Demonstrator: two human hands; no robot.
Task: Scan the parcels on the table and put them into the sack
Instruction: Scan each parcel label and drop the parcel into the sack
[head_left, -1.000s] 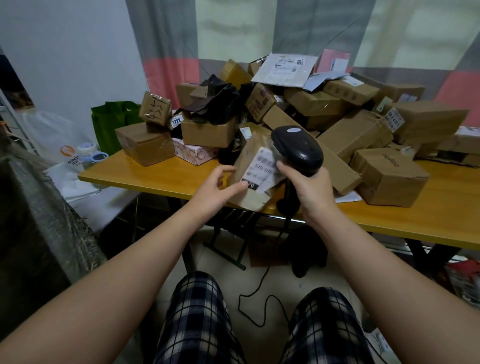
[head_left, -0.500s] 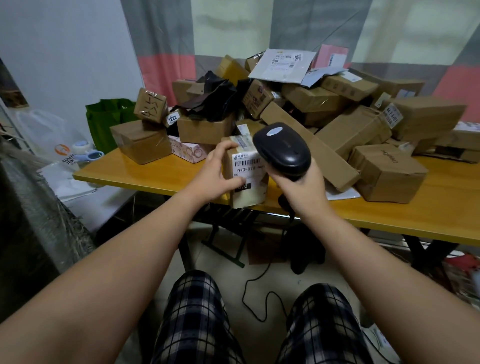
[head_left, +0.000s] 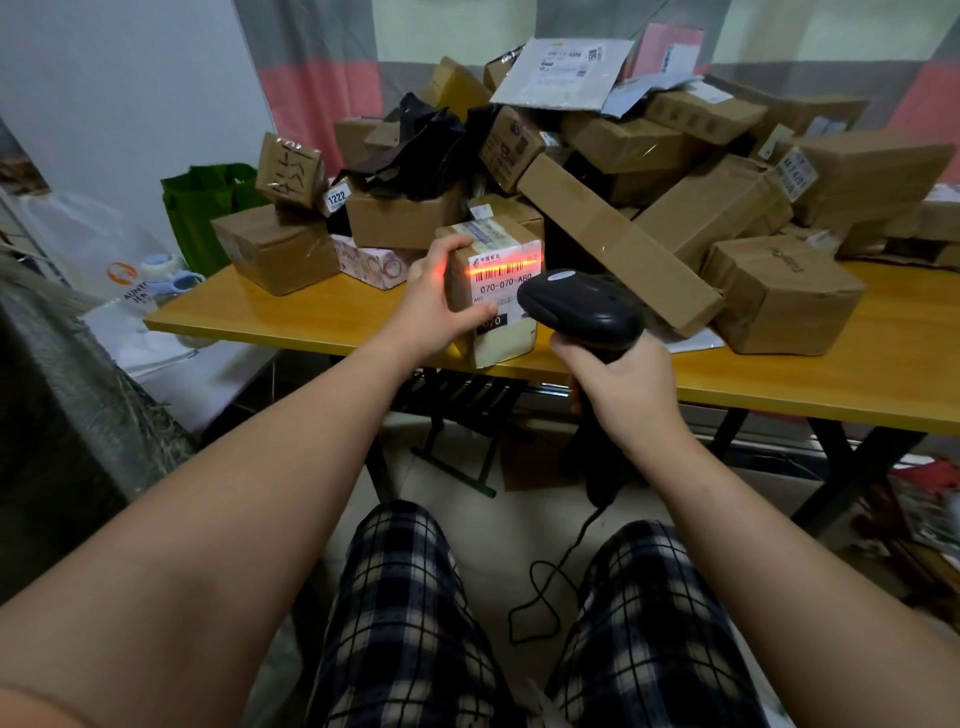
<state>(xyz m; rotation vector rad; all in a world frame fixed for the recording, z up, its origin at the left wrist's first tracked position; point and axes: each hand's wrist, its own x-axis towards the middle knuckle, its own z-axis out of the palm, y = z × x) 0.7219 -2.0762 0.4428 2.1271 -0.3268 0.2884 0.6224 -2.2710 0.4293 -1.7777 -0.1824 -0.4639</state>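
While the left hand (head_left: 434, 306) clamps the small brown cardboard parcel with white label (head_left: 496, 291) upright and the right hand (head_left: 626, 387) grips the black handheld barcode scanner (head_left: 579, 312) just beside it, any tilt could throw the red beam off the barcode

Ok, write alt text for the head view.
A person's left hand holds a small labelled parcel at the table edge while the right hand aims a black scanner, its red line crossing the barcode. Cardboard boxes pile behind.
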